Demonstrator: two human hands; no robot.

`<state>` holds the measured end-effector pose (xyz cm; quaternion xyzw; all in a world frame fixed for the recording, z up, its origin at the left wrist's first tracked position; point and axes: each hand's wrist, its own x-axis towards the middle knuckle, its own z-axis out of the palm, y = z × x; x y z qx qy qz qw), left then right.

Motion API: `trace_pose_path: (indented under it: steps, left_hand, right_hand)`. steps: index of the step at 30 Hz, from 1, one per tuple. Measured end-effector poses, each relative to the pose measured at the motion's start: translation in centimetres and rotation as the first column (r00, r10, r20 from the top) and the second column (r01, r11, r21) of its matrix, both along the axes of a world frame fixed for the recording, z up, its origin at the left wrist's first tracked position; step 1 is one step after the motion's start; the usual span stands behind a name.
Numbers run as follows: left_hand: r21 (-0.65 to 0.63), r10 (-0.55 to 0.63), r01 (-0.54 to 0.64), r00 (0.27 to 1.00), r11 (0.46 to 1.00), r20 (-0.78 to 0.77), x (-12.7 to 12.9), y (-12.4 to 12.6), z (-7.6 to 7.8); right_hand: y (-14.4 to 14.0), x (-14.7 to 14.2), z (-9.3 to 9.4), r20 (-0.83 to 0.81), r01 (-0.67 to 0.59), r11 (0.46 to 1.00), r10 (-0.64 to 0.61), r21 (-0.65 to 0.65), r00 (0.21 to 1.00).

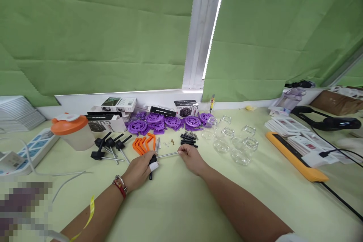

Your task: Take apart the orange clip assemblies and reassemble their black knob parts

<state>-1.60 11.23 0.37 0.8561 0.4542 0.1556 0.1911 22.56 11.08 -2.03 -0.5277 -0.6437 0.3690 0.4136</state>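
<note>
The left hand [139, 169] gripped the black T-handle [153, 159] while the right hand [192, 159] pinched the metal rod [168, 155] near its end, and doing this well seemingly meant holding both steady.

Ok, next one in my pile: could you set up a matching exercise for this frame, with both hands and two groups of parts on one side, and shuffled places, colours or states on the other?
1. Left hand
2. Right hand
3. Wheel-patterned parts
4. Domed pieces

A. Colourless and see-through
B. At the bare end of the metal rod
C. Purple, lying in front of the boxes
D. Gripping the black head at the other end of that rod

Pairs: 1-D, 2-B, 3-C, 4-A
</note>
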Motion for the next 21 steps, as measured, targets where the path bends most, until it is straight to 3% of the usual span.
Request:
trace_pose_path:
  steps: [7,12,21]
  left_hand:
    - [0.008,0.006,-0.006,1.000,1.000,-0.002,0.16,-0.28,0.20]
    - [0.012,0.012,-0.012,1.000,1.000,-0.027,0.09,-0.25,-0.03]
    - [0.019,-0.013,0.013,1.000,1.000,-0.023,-0.10,-0.18,-0.23]
  right_hand:
    - [-0.07,-0.05,-0.06,0.018,0.018,1.000,-0.018,0.010,1.000]
    - [-0.09,0.12,-0.01,-0.074,-0.042,0.997,0.037,-0.070,0.997]
    - [-0.12,0.32,0.07,0.060,-0.011,1.000,0.011,-0.004,0.998]
